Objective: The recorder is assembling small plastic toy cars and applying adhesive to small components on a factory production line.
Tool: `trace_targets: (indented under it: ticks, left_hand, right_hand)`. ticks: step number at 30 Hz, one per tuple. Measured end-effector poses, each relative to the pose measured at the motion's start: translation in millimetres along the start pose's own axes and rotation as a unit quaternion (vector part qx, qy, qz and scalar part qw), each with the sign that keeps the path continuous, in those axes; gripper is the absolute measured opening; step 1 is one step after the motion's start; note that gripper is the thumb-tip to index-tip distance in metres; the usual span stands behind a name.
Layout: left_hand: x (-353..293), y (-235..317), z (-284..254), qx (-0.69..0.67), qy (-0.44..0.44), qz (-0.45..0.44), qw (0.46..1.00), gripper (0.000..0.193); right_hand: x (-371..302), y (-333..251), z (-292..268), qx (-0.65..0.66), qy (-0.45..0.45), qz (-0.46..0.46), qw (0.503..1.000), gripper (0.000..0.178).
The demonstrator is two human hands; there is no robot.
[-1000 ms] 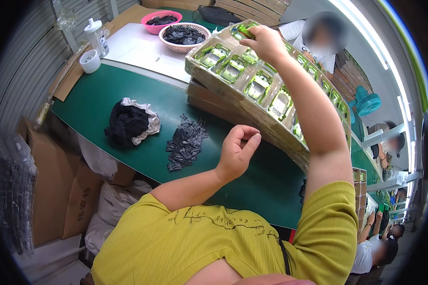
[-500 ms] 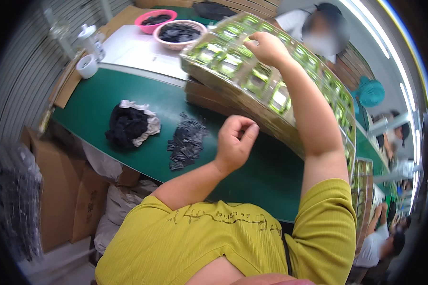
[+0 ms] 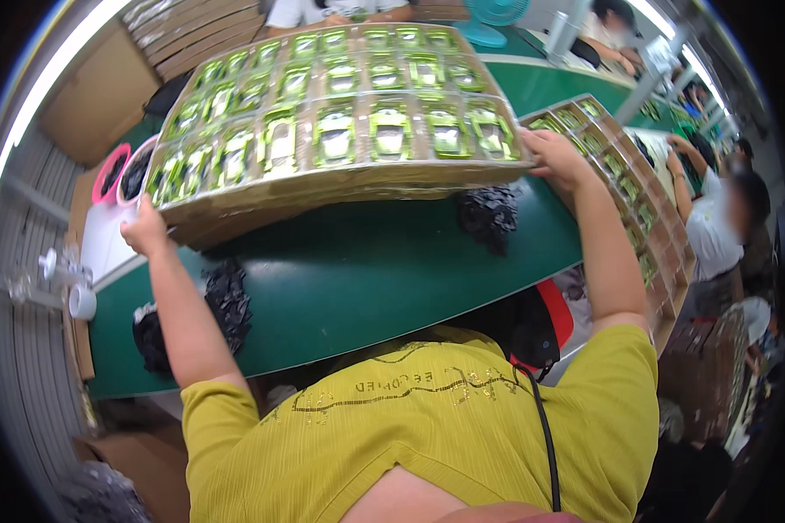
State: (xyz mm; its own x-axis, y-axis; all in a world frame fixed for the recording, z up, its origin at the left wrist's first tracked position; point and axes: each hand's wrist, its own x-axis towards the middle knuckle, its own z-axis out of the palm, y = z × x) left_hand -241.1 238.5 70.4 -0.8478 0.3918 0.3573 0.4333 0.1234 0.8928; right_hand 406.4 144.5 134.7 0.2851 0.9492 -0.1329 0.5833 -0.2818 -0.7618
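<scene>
A wide cardboard tray (image 3: 349,177) spans the far side of the green table, with rows of bright green frame-shaped parts (image 3: 389,131) in its compartments. My left hand (image 3: 146,230) is closed on the tray's near left corner. At the right end, my right hand (image 3: 556,159) grips the side edge with the arm stretched out. Beside my left forearm lie a heap of thin black pieces (image 3: 228,301) and a dark cloth (image 3: 150,338), partly hidden by the arm. Another black heap (image 3: 488,218) sits below the tray's right part.
A second divided tray (image 3: 658,218) with green parts stands at my right. Far left are a pink basket (image 3: 98,187) and a white roll (image 3: 82,302). A red and black cap (image 3: 556,315) is under the table edge. Co-workers and a teal fan (image 3: 488,33) are beyond.
My right hand has gone from over the parts to the tray's right end, and my left from above the table to its left corner. The view has swung right.
</scene>
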Motion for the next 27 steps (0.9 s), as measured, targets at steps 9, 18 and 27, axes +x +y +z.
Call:
trace_targets:
  ticks: [9, 18, 27]
  left_hand:
    - [11.5, 14.5, -15.9, -0.166, -0.207, -0.089, 0.96, 0.014]
    - [-22.2, 94.1, -58.6, -0.364, -0.327, -0.158, 0.858, 0.025]
    - [-203.5, 207.6, 53.3, -0.458, -0.499, -0.114, 0.726, 0.02]
  right_hand:
    - [33.9, 36.2, 23.9, 0.416, -0.141, 0.026, 0.898, 0.036]
    - [-49.0, 69.9, -59.2, 0.56, -0.033, -0.058, 0.826, 0.03]
    - [-218.4, 217.5, -173.1, 0.574, 0.219, -0.098, 0.783, 0.036]
